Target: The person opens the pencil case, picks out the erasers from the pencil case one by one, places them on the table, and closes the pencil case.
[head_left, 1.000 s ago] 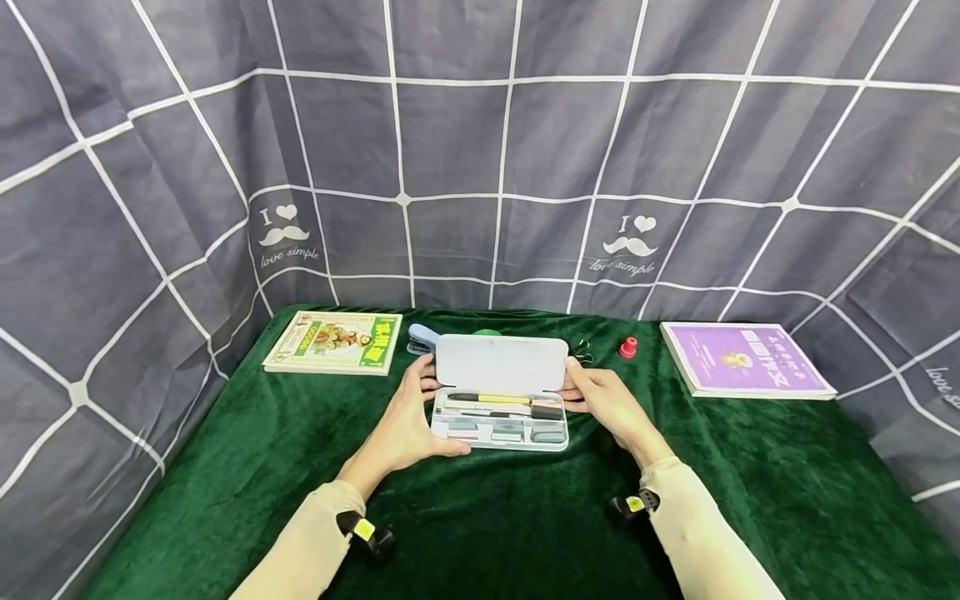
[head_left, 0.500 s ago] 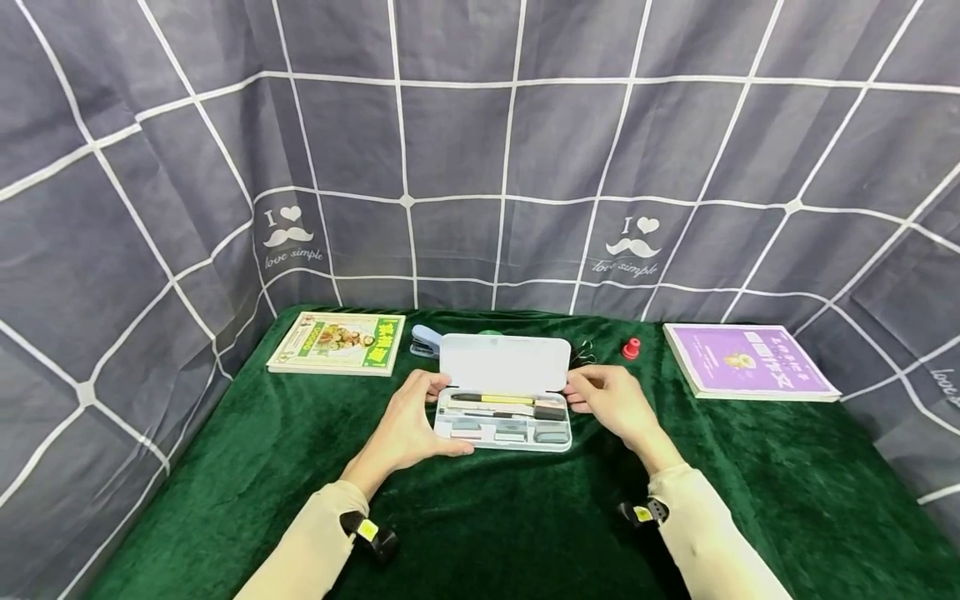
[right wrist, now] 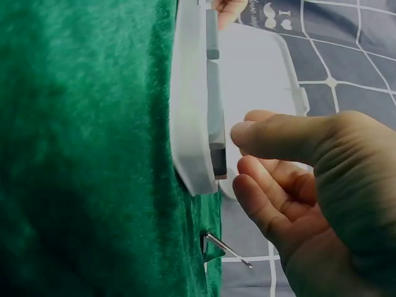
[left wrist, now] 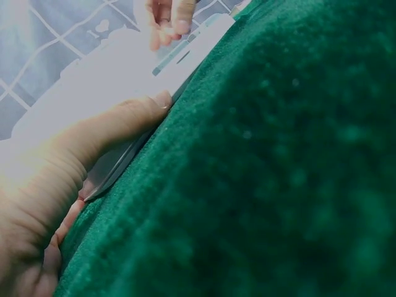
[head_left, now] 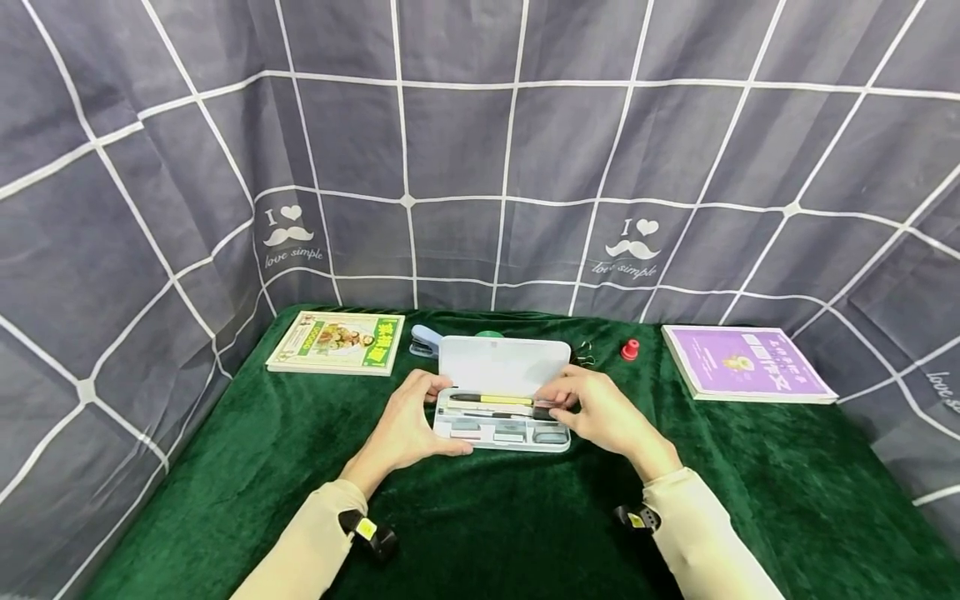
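A white pencil case (head_left: 502,365) lies with its lid raised at the middle of the green cloth. My left hand (head_left: 408,421) grips its left end, thumb along the front edge and fingers at the back corner; the left wrist view shows that thumb (left wrist: 127,120) on the rim. Inside are a yellow-and-black pen (head_left: 491,399), a slim dark-tipped pen (head_left: 483,415) and small grey blocks (head_left: 510,436) in the front compartments. My right hand (head_left: 600,408) reaches over the right end, fingertips and thumb apart above the pens' ends, partly covering them.
Behind the case sit a blue stapler (head_left: 425,341), a green object (head_left: 489,334) mostly hidden by the lid, and wire-handled binder clips (head_left: 585,354). A red stamp-like piece (head_left: 630,349) is farther right. Books lie at back left (head_left: 337,342) and back right (head_left: 750,361).
My right hand has moved from the case's right edge inward, over the ends of the pens. The left hand keeps its grip, its rear fingers drawn in slightly; the case stays almost where it was.
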Available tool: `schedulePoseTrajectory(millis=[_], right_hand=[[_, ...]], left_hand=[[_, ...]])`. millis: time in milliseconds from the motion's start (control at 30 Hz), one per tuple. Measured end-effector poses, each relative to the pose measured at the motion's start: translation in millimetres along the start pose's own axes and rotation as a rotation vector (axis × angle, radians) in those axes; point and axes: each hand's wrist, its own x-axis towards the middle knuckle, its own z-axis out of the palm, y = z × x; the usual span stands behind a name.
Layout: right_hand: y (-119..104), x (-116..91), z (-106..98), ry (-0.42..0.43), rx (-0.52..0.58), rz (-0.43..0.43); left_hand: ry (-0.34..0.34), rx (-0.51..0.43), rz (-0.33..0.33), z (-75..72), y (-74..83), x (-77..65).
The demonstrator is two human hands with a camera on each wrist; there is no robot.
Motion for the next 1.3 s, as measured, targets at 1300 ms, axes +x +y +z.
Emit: schedulePoseTrajectory(millis=[1300], right_hand=[[-6.5, 0.4, -16.4, 0.014, -0.065, -0.039]], left_hand=[[-0.027, -0.038, 0.001, -3.0, -2.6, 0.5]])
